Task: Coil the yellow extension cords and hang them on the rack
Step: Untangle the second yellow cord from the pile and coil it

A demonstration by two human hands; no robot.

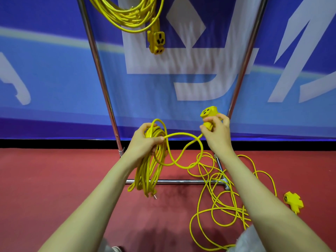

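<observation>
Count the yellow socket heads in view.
3: hanging socket under the coil on the rack; held socket in the right hand; floor socket at right. More may be hidden.

Head-worn wide-angle camera, the sole view: it looks forward and steeply down from close above the person's bare forearms, which run in from the bottom corners to the left hand (145, 140) and right hand (216, 133) near mid-frame. The lens faces a blue banner (54, 79) behind the chrome rack (103, 84), whose uprights splay outward toward the top edge. The red floor (54, 179) fills the lower frame, and the upper border cuts a hung cord (127, 17).
</observation>
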